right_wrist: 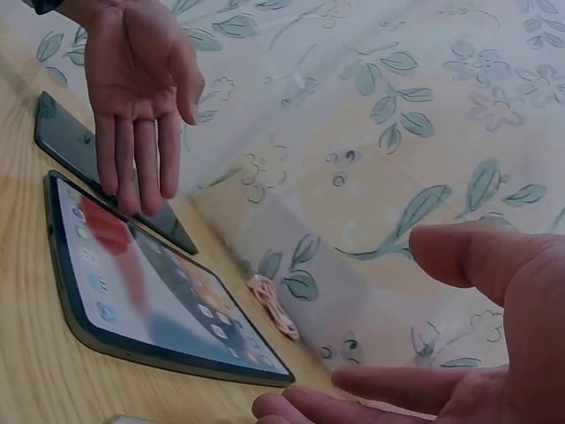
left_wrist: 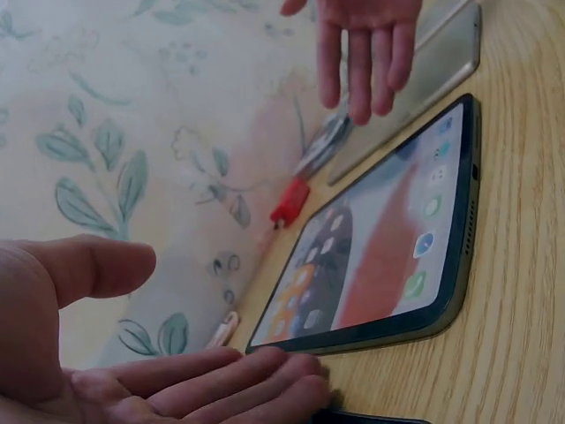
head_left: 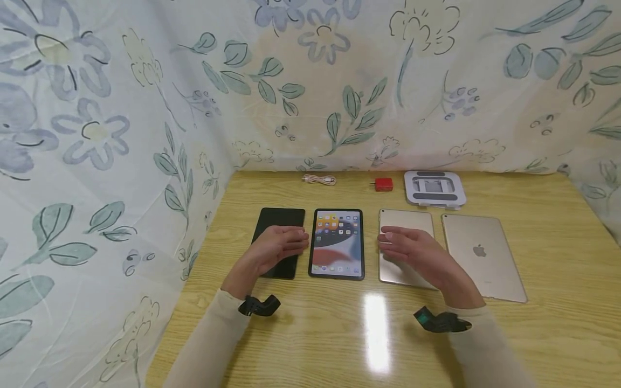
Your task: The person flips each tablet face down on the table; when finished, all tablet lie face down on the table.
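A tablet with its screen lit (head_left: 337,248) lies flat between my two hands, app icons showing. My left hand (head_left: 277,248) hovers over the right part of a dark-screened tablet (head_left: 273,215), fingers straight and palm facing inward. On the other side, my right hand (head_left: 412,250) is held over a gold tablet lying face down (head_left: 402,274), its fingers extended toward the lit screen. Both wrist views show the palms facing each other with nothing in them. Further right lies a second gold tablet (head_left: 485,264), face down with an apple logo on its back.
Along the back of the wooden table (head_left: 310,334) lie a coiled pale cable (head_left: 320,179), a red plug adapter (head_left: 384,184) and a white-and-grey folded stand (head_left: 435,188). A floral cloth (head_left: 310,108) hangs behind and along the left side.
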Available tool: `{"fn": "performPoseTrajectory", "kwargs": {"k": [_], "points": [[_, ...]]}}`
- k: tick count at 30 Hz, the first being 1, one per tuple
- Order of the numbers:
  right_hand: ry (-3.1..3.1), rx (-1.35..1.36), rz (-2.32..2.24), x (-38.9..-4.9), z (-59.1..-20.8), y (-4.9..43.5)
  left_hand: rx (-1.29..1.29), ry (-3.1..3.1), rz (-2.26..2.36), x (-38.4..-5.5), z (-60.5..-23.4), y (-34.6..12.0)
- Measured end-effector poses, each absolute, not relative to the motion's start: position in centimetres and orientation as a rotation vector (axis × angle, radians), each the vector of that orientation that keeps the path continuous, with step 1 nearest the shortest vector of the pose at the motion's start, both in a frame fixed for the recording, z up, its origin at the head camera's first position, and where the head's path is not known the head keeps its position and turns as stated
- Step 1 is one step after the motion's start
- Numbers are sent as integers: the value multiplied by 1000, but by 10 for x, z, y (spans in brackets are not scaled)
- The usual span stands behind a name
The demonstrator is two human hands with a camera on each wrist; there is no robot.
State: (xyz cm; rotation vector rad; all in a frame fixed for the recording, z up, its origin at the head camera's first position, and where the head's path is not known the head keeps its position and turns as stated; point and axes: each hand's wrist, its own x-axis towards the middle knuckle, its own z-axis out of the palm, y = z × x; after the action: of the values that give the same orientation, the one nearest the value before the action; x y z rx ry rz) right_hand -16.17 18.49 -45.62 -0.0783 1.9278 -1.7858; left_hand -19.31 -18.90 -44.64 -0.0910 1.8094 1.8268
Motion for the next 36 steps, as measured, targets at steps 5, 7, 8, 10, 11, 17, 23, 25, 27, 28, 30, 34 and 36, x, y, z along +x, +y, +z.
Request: {"fn": "performPoseTrajectory", "kwargs": {"k": [5, 7, 8, 10, 11, 17, 23, 25, 27, 28, 30, 34, 36], "points": [[1874, -65, -1756, -164, -462, 172, -93, 1800, 1770, -193, -448, -186], [1846, -54, -1760, -165, -464, 168, -97, 1799, 1770, -193, -448, -185], [1832, -39, -1765, -165, -465, 166, -98, 1802, 1771, -193, -449, -185], [1795, -31, -1786, -166, -466, 163, -97, 1806, 1768, -192, -450, -183], [1780, -27, -1796, -166, -466, 162, -96, 1807, 1765, -193, -451, -182], [1761, -25, -1822, -167, -471, 159, -83, 1824, 1749, -192, -452, -176], [1742, -7, -1855, -169, -473, 158, -75, 1877, 1735, -191, -451, -170], [1736, 2, -1859, -169, -473, 157, -80, 1893, 1735, -190, -450, -168], [1728, 9, -1861, -169, -473, 157, -81, 1902, 1734, -189, -449, -168], [1725, 12, -1862, -169, -473, 157, -81, 1900, 1736, -189, -449, -167], [1719, 25, -1868, -169, -473, 157, -72, 1900, 1737, -188, -449, -168], [1707, 31, -1890, -169, -474, 157, -68, 1889, 1733, -189, -450, -166], [1699, 2, -1907, -168, -476, 158, -70, 1877, 1736, -189, -451, -164]]}}
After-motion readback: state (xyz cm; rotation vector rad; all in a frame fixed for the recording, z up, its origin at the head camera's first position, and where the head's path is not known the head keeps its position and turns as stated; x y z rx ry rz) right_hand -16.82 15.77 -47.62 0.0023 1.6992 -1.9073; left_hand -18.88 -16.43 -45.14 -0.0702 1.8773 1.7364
